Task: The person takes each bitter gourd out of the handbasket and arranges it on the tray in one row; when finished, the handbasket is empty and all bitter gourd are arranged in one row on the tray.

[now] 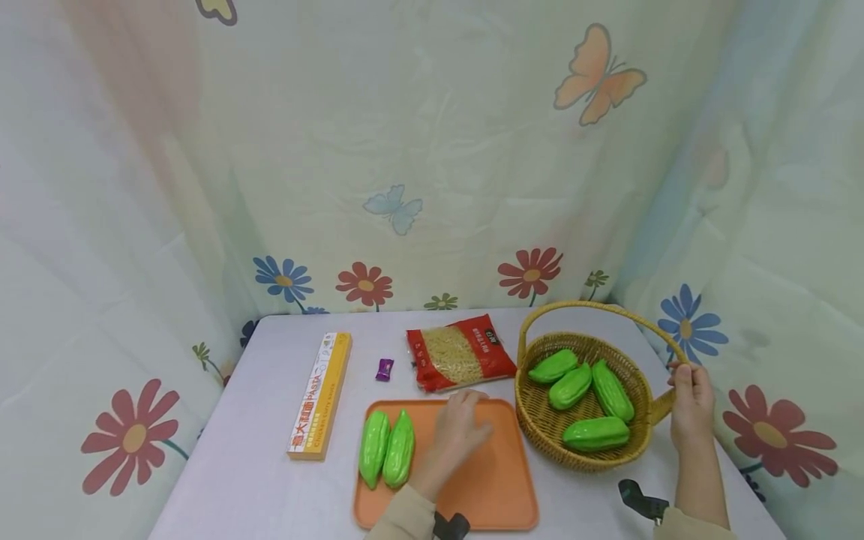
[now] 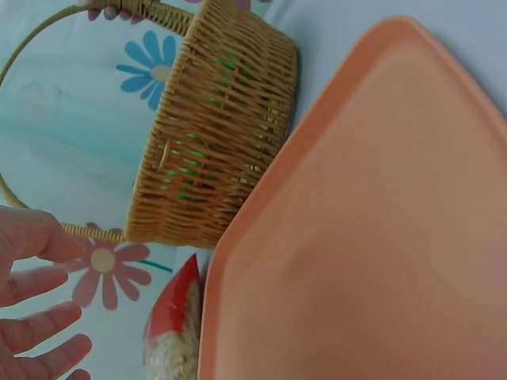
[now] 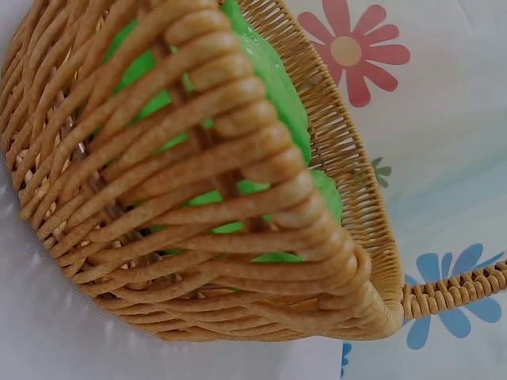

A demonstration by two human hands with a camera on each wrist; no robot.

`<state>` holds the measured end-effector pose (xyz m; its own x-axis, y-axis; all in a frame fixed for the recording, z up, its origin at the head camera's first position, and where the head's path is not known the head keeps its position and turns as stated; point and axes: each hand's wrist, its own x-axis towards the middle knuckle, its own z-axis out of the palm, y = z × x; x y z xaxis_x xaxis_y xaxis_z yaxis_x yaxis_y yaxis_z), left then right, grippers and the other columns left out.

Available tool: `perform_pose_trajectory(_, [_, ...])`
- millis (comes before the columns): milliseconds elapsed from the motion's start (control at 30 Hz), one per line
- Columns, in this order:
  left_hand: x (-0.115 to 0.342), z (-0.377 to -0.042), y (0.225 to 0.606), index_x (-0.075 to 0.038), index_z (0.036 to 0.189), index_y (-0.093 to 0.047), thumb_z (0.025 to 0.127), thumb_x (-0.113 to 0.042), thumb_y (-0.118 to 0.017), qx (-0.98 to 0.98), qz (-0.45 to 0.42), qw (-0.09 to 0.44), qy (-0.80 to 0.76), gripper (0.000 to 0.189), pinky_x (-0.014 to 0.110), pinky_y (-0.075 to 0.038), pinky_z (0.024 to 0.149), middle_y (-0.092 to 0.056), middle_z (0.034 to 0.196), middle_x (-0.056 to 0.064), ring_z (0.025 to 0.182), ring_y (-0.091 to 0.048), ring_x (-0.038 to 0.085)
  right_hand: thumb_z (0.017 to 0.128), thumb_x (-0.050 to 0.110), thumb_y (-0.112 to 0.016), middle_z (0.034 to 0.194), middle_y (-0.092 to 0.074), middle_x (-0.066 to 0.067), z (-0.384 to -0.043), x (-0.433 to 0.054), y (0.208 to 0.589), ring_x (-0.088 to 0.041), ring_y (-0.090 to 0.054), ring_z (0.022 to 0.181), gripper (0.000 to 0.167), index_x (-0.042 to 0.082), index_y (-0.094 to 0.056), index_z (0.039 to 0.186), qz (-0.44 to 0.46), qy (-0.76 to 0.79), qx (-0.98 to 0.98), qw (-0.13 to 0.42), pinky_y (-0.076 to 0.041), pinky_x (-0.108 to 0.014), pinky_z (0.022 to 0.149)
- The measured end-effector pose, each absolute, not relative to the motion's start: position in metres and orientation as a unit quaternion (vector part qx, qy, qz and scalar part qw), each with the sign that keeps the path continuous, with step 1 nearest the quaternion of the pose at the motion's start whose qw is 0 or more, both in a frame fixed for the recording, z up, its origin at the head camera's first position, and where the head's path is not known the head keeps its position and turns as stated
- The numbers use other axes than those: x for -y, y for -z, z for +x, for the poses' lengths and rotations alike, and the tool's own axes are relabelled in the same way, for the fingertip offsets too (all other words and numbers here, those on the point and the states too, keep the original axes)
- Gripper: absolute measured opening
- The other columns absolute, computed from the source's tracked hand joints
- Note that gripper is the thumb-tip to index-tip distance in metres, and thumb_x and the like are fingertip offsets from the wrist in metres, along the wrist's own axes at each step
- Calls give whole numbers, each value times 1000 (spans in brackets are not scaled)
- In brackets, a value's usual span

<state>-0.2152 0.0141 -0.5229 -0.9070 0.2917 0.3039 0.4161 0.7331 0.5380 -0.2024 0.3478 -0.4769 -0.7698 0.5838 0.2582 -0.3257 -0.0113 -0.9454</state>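
Note:
My right hand (image 1: 691, 397) grips the arched handle of a wicker basket (image 1: 550, 451) on its right side. Inside the basket lie several glossy green ridged gourds (image 1: 610, 391), which show through the weave in the right wrist view. Above the orange tray (image 1: 499, 480) hovers my left hand (image 1: 455, 435), fingers spread and holding nothing. Two more green gourds (image 1: 399, 450) lie side by side at the tray's left, just left of that hand. The left wrist view shows the spread fingers (image 2: 47, 324) with a bare stretch of tray (image 2: 372, 214) beyond.
Behind the tray lies a red bag of pasta (image 1: 451, 355), close to the basket's left side. A small purple wrapped candy (image 1: 384, 370) sits left of the bag. Farther left is a yellow and white pasta box (image 1: 320, 397). Patterned curtains (image 1: 432, 150) enclose the table's back and sides.

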Motion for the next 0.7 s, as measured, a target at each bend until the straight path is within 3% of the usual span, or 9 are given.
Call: perform_pose_trajectory(700, [-59, -234, 526, -16, 109, -63, 75, -17, -67, 921, -246, 91, 287, 34, 25, -45, 79, -58, 111, -4, 103, -54, 13, 97, 22, -37, 86, -41, 0, -201, -346, 474, -8, -37, 86, 15, 13, -50, 95, -109, -697, 636, 311, -24, -18, 79])
